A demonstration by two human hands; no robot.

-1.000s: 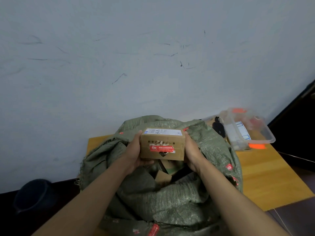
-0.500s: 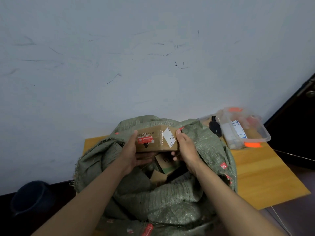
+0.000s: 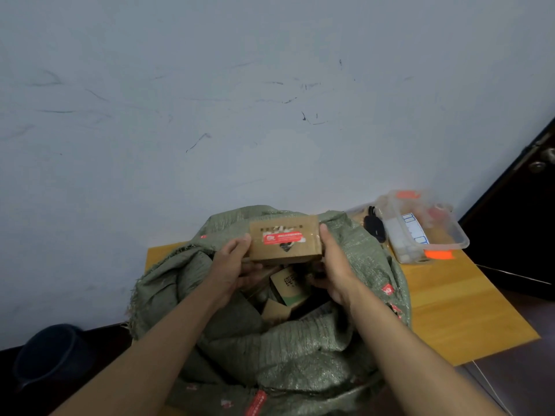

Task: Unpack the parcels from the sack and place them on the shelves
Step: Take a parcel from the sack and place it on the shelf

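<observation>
- Since half a second ago the parcel (image 3: 285, 240) has been turned between the hands: the white shipping label that faced the right hand is out of sight, and the broad face with the red sticker now faces the camera squarely.
- Writing: the red sticker carries a white logo and a white line of text, too blurred to read. A dark printed line runs above it and a dark diamond mark sits below it, both illegible.
- Parcel appearance: a small brown cardboard box, wider than tall, with clear tape across the printed face.
- Parcel position: held above the open mouth of the sack (image 3: 300, 355), clear of the contents.
- Left hand (image 3: 232, 265): thumb pressed on the box's left edge, fingers curled under its base.
- Right hand (image 3: 335, 271): thumb along the right edge, fingers curled beneath; the box is clamped between both hands.
- Sack: green woven fabric with small red tags, resting on a wooden table (image 3: 456, 319) against a scuffed white wall.
- Inside the sack lie more brown cartons (image 3: 289, 288); one shows dark characters and a green band, unreadable.
- A clear plastic tub (image 3: 426, 225) with a blue-and-white label stands on the table's far right.
</observation>
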